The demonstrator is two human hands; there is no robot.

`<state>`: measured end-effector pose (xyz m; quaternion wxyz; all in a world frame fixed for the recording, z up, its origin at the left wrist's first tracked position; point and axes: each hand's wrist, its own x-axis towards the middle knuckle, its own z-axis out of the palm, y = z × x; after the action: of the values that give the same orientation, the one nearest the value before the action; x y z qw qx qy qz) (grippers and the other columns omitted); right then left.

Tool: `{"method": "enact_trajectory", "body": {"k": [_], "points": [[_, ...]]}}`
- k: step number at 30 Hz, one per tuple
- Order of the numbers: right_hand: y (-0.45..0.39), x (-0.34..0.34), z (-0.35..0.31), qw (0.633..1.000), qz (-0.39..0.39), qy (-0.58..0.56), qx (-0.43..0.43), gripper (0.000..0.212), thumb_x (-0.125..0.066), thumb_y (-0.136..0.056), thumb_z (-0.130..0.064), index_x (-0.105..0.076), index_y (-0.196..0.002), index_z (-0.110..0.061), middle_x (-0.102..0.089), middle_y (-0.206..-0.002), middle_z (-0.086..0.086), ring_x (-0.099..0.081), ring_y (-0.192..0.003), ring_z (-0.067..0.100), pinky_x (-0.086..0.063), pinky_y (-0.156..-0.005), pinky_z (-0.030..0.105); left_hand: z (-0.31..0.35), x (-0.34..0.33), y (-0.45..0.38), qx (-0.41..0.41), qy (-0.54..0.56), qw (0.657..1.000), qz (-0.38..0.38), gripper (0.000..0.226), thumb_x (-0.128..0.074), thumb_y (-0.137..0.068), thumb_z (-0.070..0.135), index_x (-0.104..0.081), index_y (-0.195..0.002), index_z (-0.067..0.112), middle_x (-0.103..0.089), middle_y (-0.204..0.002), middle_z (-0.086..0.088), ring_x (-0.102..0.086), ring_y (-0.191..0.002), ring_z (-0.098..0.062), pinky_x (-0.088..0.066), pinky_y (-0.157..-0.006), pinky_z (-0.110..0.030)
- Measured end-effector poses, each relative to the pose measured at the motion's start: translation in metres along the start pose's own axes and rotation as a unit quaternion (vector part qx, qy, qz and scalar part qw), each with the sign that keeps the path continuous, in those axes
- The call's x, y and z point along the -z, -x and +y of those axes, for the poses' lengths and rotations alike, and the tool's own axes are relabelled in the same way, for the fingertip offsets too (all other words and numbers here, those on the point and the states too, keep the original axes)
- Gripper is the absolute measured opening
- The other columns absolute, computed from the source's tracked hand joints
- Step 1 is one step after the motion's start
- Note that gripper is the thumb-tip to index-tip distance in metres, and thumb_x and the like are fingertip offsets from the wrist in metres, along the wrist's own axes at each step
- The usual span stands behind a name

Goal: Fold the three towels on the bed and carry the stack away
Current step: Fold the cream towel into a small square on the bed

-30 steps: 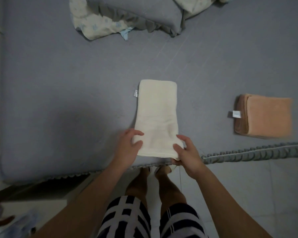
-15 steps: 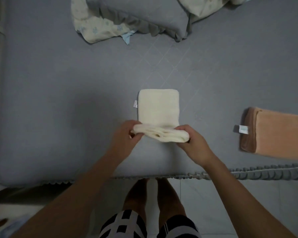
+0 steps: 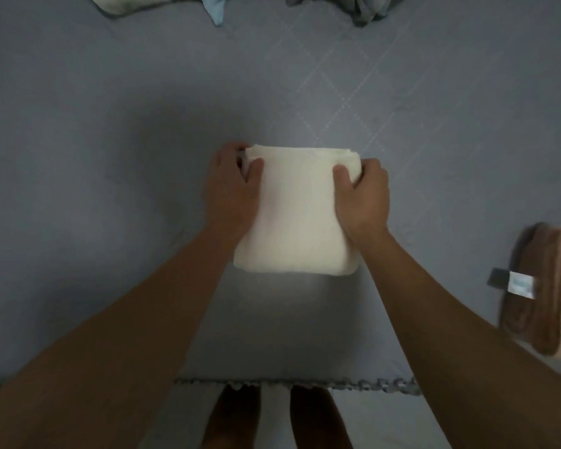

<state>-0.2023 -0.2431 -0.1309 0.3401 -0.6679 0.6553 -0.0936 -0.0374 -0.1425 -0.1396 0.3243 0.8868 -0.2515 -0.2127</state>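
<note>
A cream towel (image 3: 297,222) lies folded into a square on the grey bed sheet (image 3: 110,140), straight in front of me. My left hand (image 3: 232,189) grips its far left corner, thumb on top and fingers curled round the edge. My right hand (image 3: 363,194) holds the far right corner the same way. A folded brown towel (image 3: 544,293) with a white tag lies at the right edge of the view, partly cut off. No third towel is in view.
Crumpled bedding and a pillow edge (image 3: 366,8) lie at the far side of the bed. The bed's ruffled front edge (image 3: 305,382) runs just above my bare feet on the tiled floor.
Both hands lifted the near end of the cream towel and carried it over to the far end, halving the long strip into a square. The view moved closer over the bed.
</note>
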Motion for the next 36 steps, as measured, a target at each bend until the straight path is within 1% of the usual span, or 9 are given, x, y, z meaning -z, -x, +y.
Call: {"method": "enact_trajectory", "body": {"k": [3, 7, 11, 16, 21, 24, 28, 31, 36], "points": [[0.025, 0.005, -0.014, 0.990, 0.062, 0.081, 0.095, 0.061, -0.054, -0.088, -0.023, -0.039, -0.143, -0.004, -0.039, -0.148, 0.020, -0.036, -0.137, 0.037, -0.024, -0.115, 0.046, 0.021, 0.009, 0.026, -0.155, -0.090, 0.983, 0.037, 0.051, -0.047, -0.093, 0.021, -0.043, -0.143, 0.011, -0.043, -0.147, -0.017, -0.042, -0.135, -0.032, -0.031, -0.113, -0.040], [0.055, -0.010, -0.006, 0.936, -0.074, 0.176, 0.296, 0.064, -0.044, -0.094, -0.018, -0.022, -0.154, -0.005, -0.014, -0.163, 0.017, -0.008, -0.152, 0.031, -0.009, -0.121, 0.052, 0.010, -0.005, 0.064, -0.250, -0.178, 0.931, -0.199, 0.057, -0.023, -0.097, 0.031, -0.027, -0.152, 0.019, -0.020, -0.162, -0.006, -0.015, -0.150, -0.025, -0.021, -0.118, -0.050], [0.041, -0.018, 0.035, 0.938, -0.119, 0.243, 0.218, 0.069, -0.032, -0.100, -0.036, 0.002, -0.157, -0.015, 0.011, -0.165, 0.007, 0.011, -0.151, 0.025, 0.000, -0.122, 0.050, -0.034, -0.018, 0.050, -0.297, -0.291, 0.889, -0.191, 0.057, -0.029, -0.100, 0.040, -0.019, -0.154, 0.027, -0.010, -0.164, -0.002, -0.006, -0.151, -0.024, -0.013, -0.119, -0.052], [0.044, -0.021, 0.027, 0.973, -0.103, 0.174, 0.109, 0.072, -0.031, -0.099, -0.041, 0.007, -0.156, -0.017, 0.007, -0.165, 0.010, 0.002, -0.152, 0.027, -0.004, -0.122, 0.048, -0.027, -0.021, 0.051, -0.223, -0.276, 0.925, -0.139, 0.060, -0.027, -0.099, 0.040, -0.014, -0.155, 0.022, -0.008, -0.164, -0.011, -0.008, -0.151, -0.028, -0.005, -0.118, -0.051], [0.072, 0.003, 0.028, 0.989, -0.101, -0.071, -0.079, 0.048, -0.053, -0.091, -0.034, -0.052, -0.126, -0.002, -0.057, -0.129, 0.017, -0.054, -0.121, 0.032, -0.044, -0.099, 0.040, -0.019, 0.014, 0.064, 0.013, 0.028, 0.993, -0.116, 0.068, -0.063, -0.089, 0.012, -0.033, -0.150, 0.018, -0.038, -0.150, -0.018, -0.040, -0.134, -0.034, -0.032, -0.113, -0.046], [0.092, 0.016, 0.030, 0.954, -0.134, -0.153, -0.221, 0.027, -0.056, -0.089, -0.033, -0.056, -0.109, -0.013, -0.062, -0.105, 0.005, -0.060, -0.090, 0.021, -0.042, -0.075, 0.026, -0.010, 0.030, 0.072, 0.197, 0.193, 0.952, -0.130, 0.065, -0.070, -0.081, -0.002, -0.042, -0.138, 0.010, -0.063, -0.122, -0.019, -0.063, -0.095, -0.027, -0.053, -0.083, -0.041], [0.110, 0.058, 0.041, 0.908, -0.218, -0.213, -0.287, 0.012, -0.065, -0.086, -0.025, -0.059, -0.090, -0.016, -0.065, -0.099, 0.003, -0.064, -0.081, 0.014, -0.051, -0.065, 0.025, 0.011, 0.058, 0.090, 0.424, 0.255, 0.827, -0.267, 0.019, -0.064, -0.085, 0.005, -0.066, -0.104, 0.002, -0.075, -0.081, -0.014, -0.069, -0.071, -0.028, -0.055, -0.065, -0.042], [0.125, 0.116, 0.044, 0.891, -0.220, -0.260, -0.299, 0.017, -0.069, -0.084, -0.023, -0.054, -0.092, -0.020, -0.064, -0.094, -0.001, -0.063, -0.078, 0.011, -0.049, -0.053, 0.022, 0.047, 0.072, 0.119, 0.444, 0.291, 0.783, -0.325, 0.015, -0.061, -0.086, 0.010, -0.067, -0.099, 0.008, -0.077, -0.080, -0.013, -0.069, -0.081, -0.032, -0.055, -0.066, -0.043], [0.133, 0.245, 0.071, 0.879, -0.177, -0.335, -0.289, 0.035, -0.072, -0.084, -0.027, -0.056, -0.114, -0.019, -0.065, -0.116, 0.010, -0.066, -0.096, 0.024, -0.055, -0.075, 0.036, 0.150, 0.055, 0.195, 0.414, 0.384, 0.762, -0.318, 0.033, -0.064, -0.078, 0.011, -0.068, -0.110, 0.008, -0.073, -0.107, -0.017, -0.070, -0.091, -0.037, -0.058, -0.068, -0.049]]}}
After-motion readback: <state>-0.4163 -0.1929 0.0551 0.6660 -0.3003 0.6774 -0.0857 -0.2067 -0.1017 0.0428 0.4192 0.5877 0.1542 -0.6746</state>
